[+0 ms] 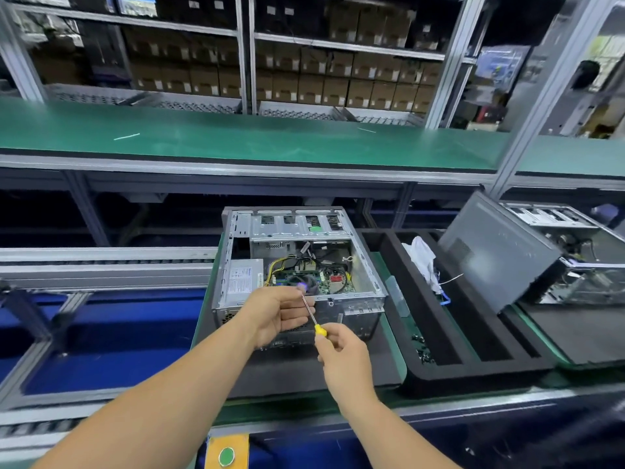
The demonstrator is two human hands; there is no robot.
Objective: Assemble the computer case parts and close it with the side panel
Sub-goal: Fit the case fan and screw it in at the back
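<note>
Working at a green bench (304,406) before stocked shelves (338,49), we see the open case (297,265) on a dark mat (287,370). Right hand (341,353) pinches the screwdriver (313,316); left hand (280,313) curls around its shaft. Foam tray (449,336) sits right, side panel (497,252) propped beyond.

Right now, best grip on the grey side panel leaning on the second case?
Probably the side panel's raised upper edge, from above. It leans tilted against the second case, its broad face towards the foam tray, so that top edge looks free while the lower edge rests down by the tray.
</note>
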